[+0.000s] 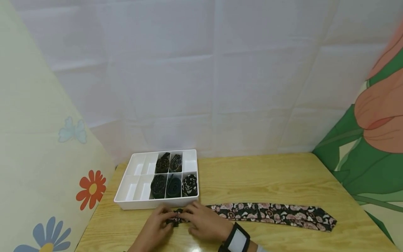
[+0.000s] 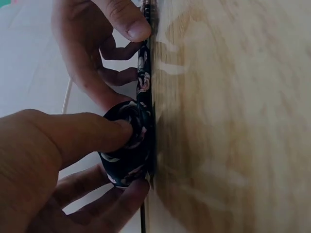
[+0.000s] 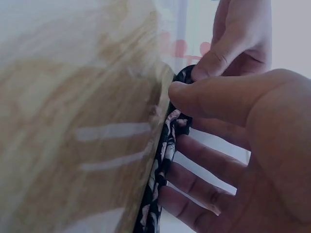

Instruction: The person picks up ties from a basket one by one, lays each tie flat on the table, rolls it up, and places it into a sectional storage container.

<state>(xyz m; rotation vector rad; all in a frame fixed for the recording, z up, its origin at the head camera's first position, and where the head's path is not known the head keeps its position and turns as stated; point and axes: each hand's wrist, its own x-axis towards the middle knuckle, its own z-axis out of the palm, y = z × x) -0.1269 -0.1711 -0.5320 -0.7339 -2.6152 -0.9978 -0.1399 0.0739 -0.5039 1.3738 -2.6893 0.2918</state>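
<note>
A black necktie with pink and white flowers (image 1: 283, 212) stretches flat across the table, its wide pointed end to the right. Its other end is wound into a small roll (image 2: 124, 165). My left hand (image 1: 155, 224) pinches this roll, thumb on the spiral side and fingers around the far side, as the left wrist view shows. Just right of the roll, my right hand (image 1: 207, 222) holds the strip between thumb and fingers. In the right wrist view, the right thumb (image 3: 209, 97) lies right at the roll, the other fingers along the strip's far edge.
Behind my hands stands a white divided tray (image 1: 154, 204). Several compartments hold rolled dark ties (image 1: 174, 187); others on the left and at the back right corner show bare white bottoms. The wooden table (image 1: 252, 178) meets a white sheet (image 1: 258, 105) at its back.
</note>
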